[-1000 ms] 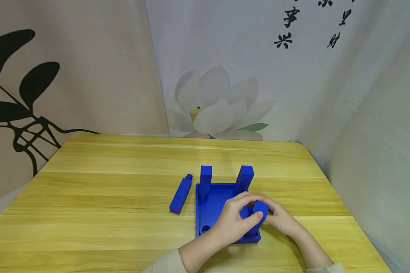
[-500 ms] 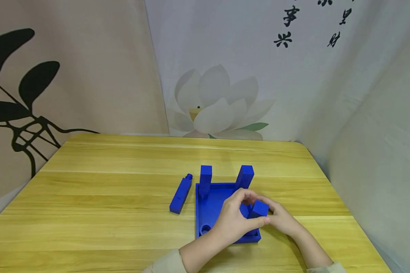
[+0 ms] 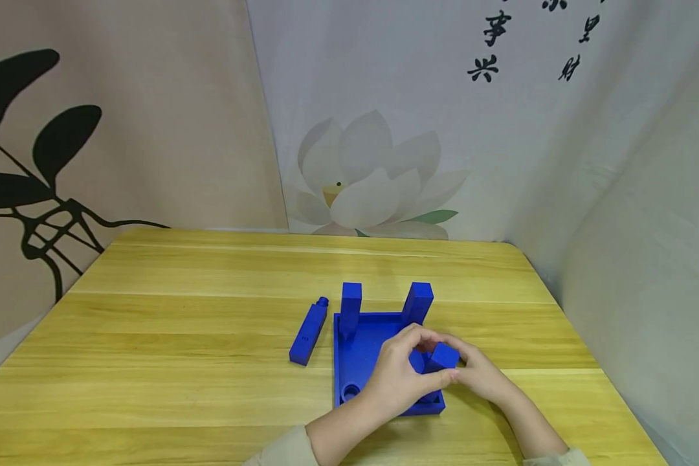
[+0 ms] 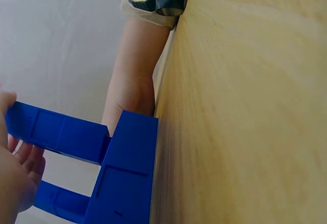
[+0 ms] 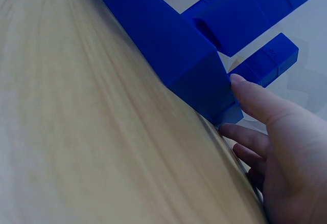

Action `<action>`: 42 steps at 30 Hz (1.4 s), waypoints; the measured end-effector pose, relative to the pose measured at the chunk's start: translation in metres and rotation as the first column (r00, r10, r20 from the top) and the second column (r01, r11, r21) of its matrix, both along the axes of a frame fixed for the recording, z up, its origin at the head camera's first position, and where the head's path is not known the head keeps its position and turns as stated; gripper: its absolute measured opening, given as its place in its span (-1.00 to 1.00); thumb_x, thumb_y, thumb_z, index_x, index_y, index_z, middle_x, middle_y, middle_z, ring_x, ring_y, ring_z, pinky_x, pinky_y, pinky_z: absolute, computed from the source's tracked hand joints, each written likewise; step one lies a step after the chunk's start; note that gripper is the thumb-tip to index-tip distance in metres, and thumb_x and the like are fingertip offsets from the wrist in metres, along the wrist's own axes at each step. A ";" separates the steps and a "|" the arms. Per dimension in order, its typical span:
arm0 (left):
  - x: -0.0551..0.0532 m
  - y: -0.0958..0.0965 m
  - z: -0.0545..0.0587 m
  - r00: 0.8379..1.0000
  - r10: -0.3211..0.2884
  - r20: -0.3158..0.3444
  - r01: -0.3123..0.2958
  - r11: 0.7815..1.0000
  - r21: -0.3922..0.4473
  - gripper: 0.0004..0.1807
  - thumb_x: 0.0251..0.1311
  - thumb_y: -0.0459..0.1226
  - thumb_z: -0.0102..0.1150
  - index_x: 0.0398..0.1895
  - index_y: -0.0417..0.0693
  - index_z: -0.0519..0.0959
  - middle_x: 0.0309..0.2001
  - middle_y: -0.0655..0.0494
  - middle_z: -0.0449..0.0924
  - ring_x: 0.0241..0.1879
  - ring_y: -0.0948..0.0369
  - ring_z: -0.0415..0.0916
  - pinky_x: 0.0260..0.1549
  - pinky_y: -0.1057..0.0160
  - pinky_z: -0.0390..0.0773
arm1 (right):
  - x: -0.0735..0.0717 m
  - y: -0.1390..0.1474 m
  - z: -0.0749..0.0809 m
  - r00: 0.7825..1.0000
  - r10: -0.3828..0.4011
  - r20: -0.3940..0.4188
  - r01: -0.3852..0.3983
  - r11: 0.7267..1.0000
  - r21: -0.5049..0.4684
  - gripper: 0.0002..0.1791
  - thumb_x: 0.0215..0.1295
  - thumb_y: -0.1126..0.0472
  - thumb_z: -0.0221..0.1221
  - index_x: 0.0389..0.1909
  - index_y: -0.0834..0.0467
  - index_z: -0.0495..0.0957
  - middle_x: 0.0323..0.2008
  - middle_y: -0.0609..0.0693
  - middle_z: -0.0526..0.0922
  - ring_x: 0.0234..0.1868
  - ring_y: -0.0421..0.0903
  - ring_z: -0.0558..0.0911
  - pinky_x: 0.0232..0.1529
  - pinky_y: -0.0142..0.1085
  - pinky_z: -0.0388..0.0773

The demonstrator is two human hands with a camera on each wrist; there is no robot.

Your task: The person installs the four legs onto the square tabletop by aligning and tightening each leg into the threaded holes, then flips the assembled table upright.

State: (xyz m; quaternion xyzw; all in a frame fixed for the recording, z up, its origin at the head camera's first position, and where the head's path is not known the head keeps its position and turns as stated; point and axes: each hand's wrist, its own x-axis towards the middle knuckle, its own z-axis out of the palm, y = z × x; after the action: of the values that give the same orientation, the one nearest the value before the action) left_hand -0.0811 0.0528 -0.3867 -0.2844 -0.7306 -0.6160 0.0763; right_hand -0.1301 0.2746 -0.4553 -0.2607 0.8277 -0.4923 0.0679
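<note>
A blue square panel (image 3: pixel 364 356) with a raised rim lies on the table, hollow side up. Two blue square legs, a far left leg (image 3: pixel 350 309) and a far right leg (image 3: pixel 417 303), stand upright in its corners. At the near right corner stands another blue leg (image 3: pixel 444 357), gripped near its top between the thumb and fingers of my left hand (image 3: pixel 393 375). My right hand (image 3: pixel 483 375) holds the panel's right side, with the thumb (image 5: pixel 248 93) at the rim in the right wrist view. A round socket (image 3: pixel 350 391) shows at the near left corner, partly covered by the left forearm.
A loose blue leg (image 3: pixel 309 333) with a round knobbed end lies left of the panel on the wooden table (image 3: pixel 180 362). Behind the table hangs a printed cloth (image 3: pixel 378 97), and another pale cloth (image 3: pixel 635 213) hangs along the right side.
My left thumb has shifted to the right along the gripped leg, whose top has turned slightly. The right hand, the panel and the loose leg stay in place.
</note>
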 end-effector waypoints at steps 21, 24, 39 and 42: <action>-0.005 0.000 -0.007 0.989 -0.113 -0.096 0.115 0.993 0.015 -0.61 0.13 -0.40 0.14 0.08 -0.21 0.56 0.04 0.05 0.57 0.09 0.29 0.44 0.04 0.24 0.46 | 0.000 -0.002 0.002 0.995 0.011 0.103 -0.005 0.998 -0.057 -0.41 0.25 0.29 0.24 0.30 0.17 0.36 0.23 0.16 0.42 0.18 -0.18 0.43 0.10 -0.34 0.39; -0.004 0.000 -0.007 0.989 -0.117 -0.092 0.118 0.993 0.004 -0.60 0.14 -0.39 0.12 0.09 -0.20 0.56 0.06 0.04 0.56 0.10 0.29 0.43 0.03 0.25 0.46 | 0.000 -0.002 0.001 0.997 0.014 0.081 -0.010 0.999 -0.049 -0.41 0.25 0.28 0.24 0.31 0.20 0.35 0.23 0.18 0.42 0.19 -0.20 0.42 0.11 -0.36 0.37; -0.001 -0.001 -0.002 0.996 -0.074 -0.043 0.074 0.997 -0.006 -0.60 0.09 -0.19 0.40 0.00 -0.02 0.53 -0.10 0.15 0.53 -0.09 0.35 0.44 -0.08 0.32 0.47 | 0.001 -0.004 0.003 0.998 -0.019 0.063 0.019 1.000 -0.006 -0.38 0.24 0.25 0.25 0.33 0.20 0.32 0.17 0.09 0.49 0.16 -0.10 0.45 0.13 -0.34 0.34; 0.000 -0.001 -0.002 0.998 -0.065 0.004 0.065 0.998 0.000 -0.65 0.09 -0.17 0.39 -0.08 -0.03 0.56 -0.13 0.21 0.53 -0.11 0.32 0.45 -0.09 0.30 0.48 | 0.001 -0.004 0.002 0.997 0.004 0.072 -0.002 1.000 -0.029 -0.42 0.24 0.26 0.24 0.29 0.15 0.36 0.18 0.08 0.49 0.17 -0.10 0.45 0.13 -0.32 0.37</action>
State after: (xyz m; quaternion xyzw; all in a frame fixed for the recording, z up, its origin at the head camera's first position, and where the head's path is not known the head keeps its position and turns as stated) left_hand -0.0813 0.0521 -0.3883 -0.3068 -0.7212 -0.6186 0.0550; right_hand -0.1292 0.2709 -0.4531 -0.2451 0.8171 -0.5132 0.0944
